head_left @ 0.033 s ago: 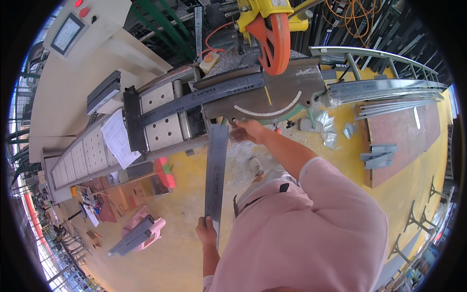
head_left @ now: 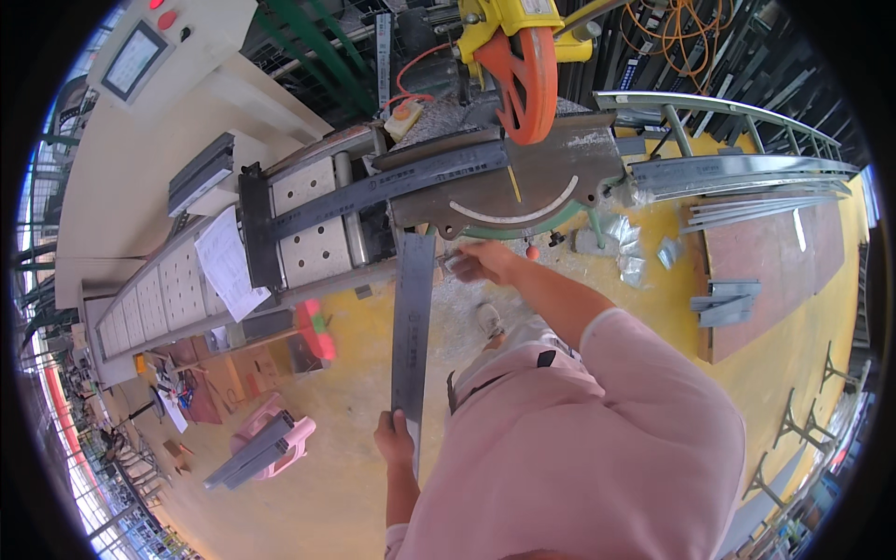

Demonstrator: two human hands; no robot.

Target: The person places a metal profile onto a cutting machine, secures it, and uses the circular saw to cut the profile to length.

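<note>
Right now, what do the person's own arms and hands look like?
The left hand and right hand are bare, without gloves. The right sleeve is short, plain and pale pink, leaving the right forearm uncovered. Only the pale pink edge of the left sleeve shows. I can make out no watch or band.

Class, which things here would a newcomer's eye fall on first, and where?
First to catch the eye is the bright orange guard at top centre, beside yellow machine parts. Next comes the long grey bar in the left hand, near the middle. A pink stool with grey offcuts on it stands out at lower left.
</note>
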